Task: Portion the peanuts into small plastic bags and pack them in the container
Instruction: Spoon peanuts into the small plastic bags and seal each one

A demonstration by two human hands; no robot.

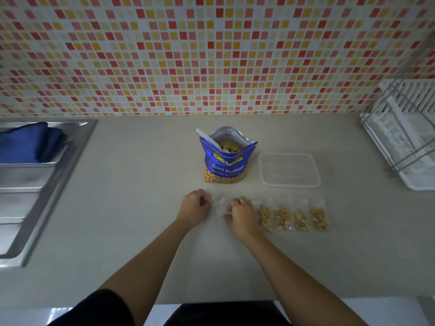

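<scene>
An open blue bag of salted peanuts (pixel 226 160) stands upright on the counter, with a white scoop handle sticking out of its mouth. To its right lies a clear plastic container (pixel 289 169) with its lid on. Several small clear bags filled with peanuts (pixel 294 218) lie in a row at the right. My left hand (pixel 195 205) and my right hand (pixel 242 216) each pinch an end of a small clear plastic bag (pixel 219 203) lying on the counter between them. What the bag holds is hard to tell.
A steel sink (pixel 35 184) with a blue cloth (pixel 30 144) over its back edge sits at the left. A white dish rack (pixel 404 135) stands at the right. The tiled wall runs along the back; the counter's front edge is near my body.
</scene>
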